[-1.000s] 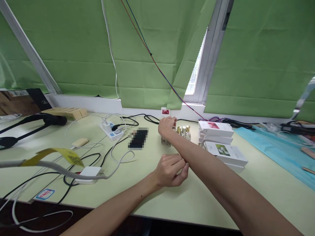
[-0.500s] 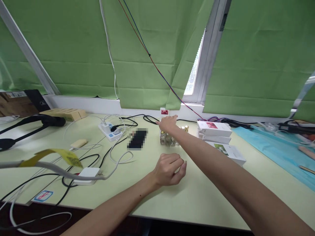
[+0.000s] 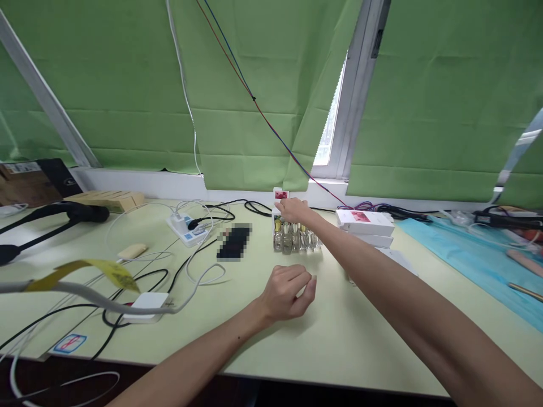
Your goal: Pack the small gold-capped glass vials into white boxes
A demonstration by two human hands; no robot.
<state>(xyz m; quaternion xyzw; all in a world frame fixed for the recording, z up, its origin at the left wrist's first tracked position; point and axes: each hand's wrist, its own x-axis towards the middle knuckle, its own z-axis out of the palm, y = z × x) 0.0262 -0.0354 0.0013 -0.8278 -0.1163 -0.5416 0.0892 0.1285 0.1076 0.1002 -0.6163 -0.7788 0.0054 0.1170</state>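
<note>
My left hand (image 3: 289,292) rests on the pale table, its fingers curled in with nothing visible in them. Farther back, my right hand (image 3: 294,209) reaches over a group of small glass bottles (image 3: 288,240) with gold-coloured caps. Its fingers are bent at a white box (image 3: 280,195) with a red picture, which stands behind the bottles; whether they grip it I cannot tell. Several bottles stand close together in rows, partly hidden by the right hand and forearm. Right of them lies a stack of white boxes (image 3: 371,223), the lower ones partly behind my forearm.
A blurred dark object (image 3: 235,242) lies left of the bottles. Farther left are a power strip (image 3: 186,229), tangled cables, a white adapter (image 3: 148,305) and a black headset-like frame (image 3: 80,212). A blue sheet (image 3: 458,249) covers the right side.
My right hand has moved slightly right over the bottles, its fingers now more bent. More bottles show beneath it. The right forearm now covers more of the lower white box.
</note>
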